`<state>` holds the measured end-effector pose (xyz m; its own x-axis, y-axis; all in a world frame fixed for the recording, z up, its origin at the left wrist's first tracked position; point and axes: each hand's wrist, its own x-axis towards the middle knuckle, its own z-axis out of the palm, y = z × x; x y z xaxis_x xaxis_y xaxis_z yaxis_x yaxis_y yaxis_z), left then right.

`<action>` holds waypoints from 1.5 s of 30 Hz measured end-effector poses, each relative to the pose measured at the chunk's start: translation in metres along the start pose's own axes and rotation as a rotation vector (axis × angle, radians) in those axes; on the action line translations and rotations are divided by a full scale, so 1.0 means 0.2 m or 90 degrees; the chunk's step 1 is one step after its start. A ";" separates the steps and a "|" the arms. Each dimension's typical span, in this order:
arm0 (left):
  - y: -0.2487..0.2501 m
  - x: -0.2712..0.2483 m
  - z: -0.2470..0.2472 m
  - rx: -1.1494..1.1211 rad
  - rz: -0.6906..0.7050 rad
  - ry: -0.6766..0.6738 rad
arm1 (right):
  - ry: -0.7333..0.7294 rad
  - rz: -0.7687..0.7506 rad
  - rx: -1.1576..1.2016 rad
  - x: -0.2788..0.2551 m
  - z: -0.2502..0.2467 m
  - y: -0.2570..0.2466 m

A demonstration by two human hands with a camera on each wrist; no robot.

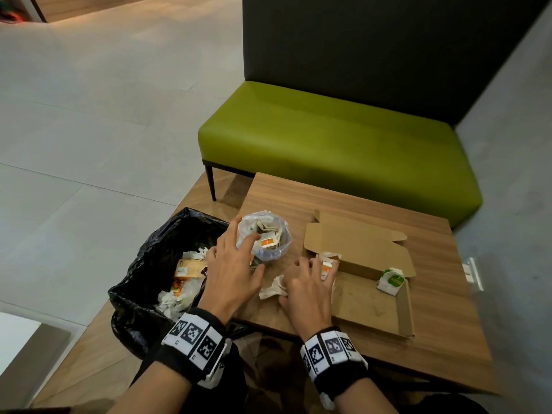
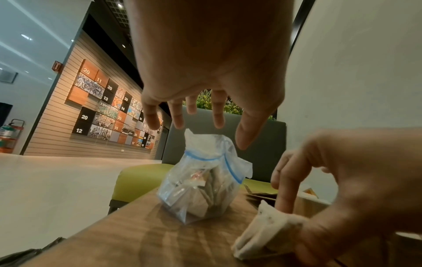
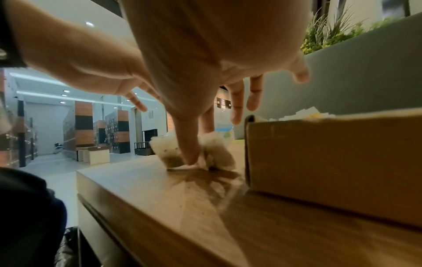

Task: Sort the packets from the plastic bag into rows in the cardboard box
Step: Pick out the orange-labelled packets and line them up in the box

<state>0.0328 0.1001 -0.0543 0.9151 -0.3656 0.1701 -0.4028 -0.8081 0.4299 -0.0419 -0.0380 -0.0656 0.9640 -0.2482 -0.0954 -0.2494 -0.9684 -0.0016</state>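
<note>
We have the wooden table [image 1: 448, 294] in front of us, and at its left edge, on the floor, stands a black-lined bin [image 1: 143, 264] holding wrappers and crumpled paper. On the table, the cardboard box [image 1: 373, 306] lies open toward the right half, its lid flap [image 1: 352, 240] folded back toward the far edge. Its floor is mostly bare: we see only a few packets gathered at the near-left corner of the far wall and one green-labelled packet [image 1: 391, 280] at the right end of that wall. No row has taken shape yet, so we judge the sorting barely begun.

The plastic bag [image 1: 264, 234] stands near the left edge, mouth open and a good many packets inside; most of the job sits there.

Our left hand [image 1: 236, 264] hovers over the bag with fingers spread and relaxed, the fingertips near its rim; the left wrist view shows them above the bag, gripping nothing.

Our right hand [image 1: 310, 282] reaches to the box's left corner, fingers extended over an orange-marked packet [image 1: 326, 268]; whether it pinches that packet we cannot tell. Its thumb presses on a crumpled tissue [image 1: 273, 288] lying on the table between bag and box.
</note>
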 end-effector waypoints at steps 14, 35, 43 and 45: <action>0.10 -0.12 0.18 0.020 0.255 -0.190 | 0.123 0.063 0.192 -0.05 -0.08 0.35; 0.33 -0.13 0.09 -0.188 0.105 0.105 | 0.075 0.090 0.728 -0.11 -0.10 0.30; 0.44 -0.19 0.17 -0.265 0.223 0.064 | 0.068 0.142 0.917 -0.11 -0.21 0.42; 0.45 -0.18 0.17 -0.283 0.213 0.087 | 0.056 0.132 0.868 -0.11 -0.20 0.49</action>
<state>-0.0376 0.0260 -0.0516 0.7455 -0.4807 0.4617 -0.6509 -0.3757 0.6597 -0.0843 -0.1284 -0.0238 0.8884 -0.4333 -0.1514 -0.2307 -0.1363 -0.9634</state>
